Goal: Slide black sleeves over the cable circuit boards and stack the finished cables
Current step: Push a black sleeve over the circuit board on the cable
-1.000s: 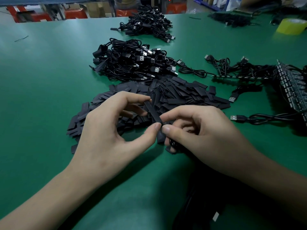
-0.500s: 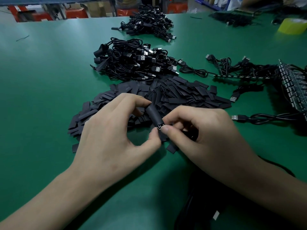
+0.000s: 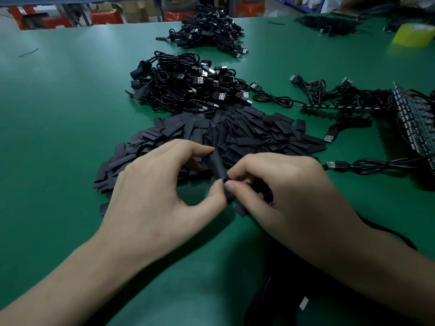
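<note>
My left hand pinches a black sleeve between thumb and forefinger, holding it tilted over the green table. My right hand pinches the cable's end at the sleeve's lower mouth; the circuit board is hidden inside the sleeve and under my fingers. The cable runs back from under my right wrist. A heap of flat black sleeves lies just beyond both hands. Behind it sits a stack of sleeved cables, with another cable stack farther back.
Bare cables joined to a circuit board panel lie at the right, one USB plug close to my right hand. A yellow tape roll stands far right. Dark cables hang off the near edge.
The sleeve has slid farther down over the cable's end, and my two hands have drawn closer together. The small metal tip seen half a second ago is now covered.
</note>
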A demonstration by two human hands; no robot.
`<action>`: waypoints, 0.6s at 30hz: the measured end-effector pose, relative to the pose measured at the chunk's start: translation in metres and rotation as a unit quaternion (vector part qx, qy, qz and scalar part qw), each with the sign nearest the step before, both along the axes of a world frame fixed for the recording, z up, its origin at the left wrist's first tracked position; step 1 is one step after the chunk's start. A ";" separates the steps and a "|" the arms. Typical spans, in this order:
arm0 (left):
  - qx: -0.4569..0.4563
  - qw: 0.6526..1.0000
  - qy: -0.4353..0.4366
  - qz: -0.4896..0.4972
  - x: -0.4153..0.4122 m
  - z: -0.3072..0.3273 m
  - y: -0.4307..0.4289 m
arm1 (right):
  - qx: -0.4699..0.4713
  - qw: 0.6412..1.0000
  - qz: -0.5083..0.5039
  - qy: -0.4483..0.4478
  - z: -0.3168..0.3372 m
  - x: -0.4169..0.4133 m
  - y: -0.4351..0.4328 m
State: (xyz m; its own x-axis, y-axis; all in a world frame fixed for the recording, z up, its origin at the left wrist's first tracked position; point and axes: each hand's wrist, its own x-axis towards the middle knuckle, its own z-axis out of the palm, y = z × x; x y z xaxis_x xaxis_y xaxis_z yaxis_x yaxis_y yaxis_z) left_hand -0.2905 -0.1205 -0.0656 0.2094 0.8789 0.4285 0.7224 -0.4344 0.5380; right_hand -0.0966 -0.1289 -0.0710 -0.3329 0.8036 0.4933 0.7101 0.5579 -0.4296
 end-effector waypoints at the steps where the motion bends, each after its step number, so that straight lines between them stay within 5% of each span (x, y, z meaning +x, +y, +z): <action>1: -0.003 1.000 0.004 0.002 0.000 0.000 0.000 | 0.006 1.000 -0.003 -0.014 0.000 0.000 -0.001; 8: -0.010 0.998 0.058 0.008 -0.001 0.004 0.001 | -0.002 0.996 0.003 -0.087 -0.012 -0.001 0.008; 18: 0.039 0.976 0.214 0.003 0.001 0.011 -0.001 | -0.022 0.997 0.004 -0.068 -0.008 -0.004 0.004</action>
State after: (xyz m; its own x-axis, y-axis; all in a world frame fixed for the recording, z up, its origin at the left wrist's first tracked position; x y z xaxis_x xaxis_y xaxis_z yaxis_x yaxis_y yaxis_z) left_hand -0.2895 -0.1218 -0.0545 0.3789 0.8487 0.3690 0.8762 -0.4573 0.1522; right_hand -0.1005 -0.1246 -0.0787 -0.4012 0.8206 0.4070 0.7589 0.5466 -0.3541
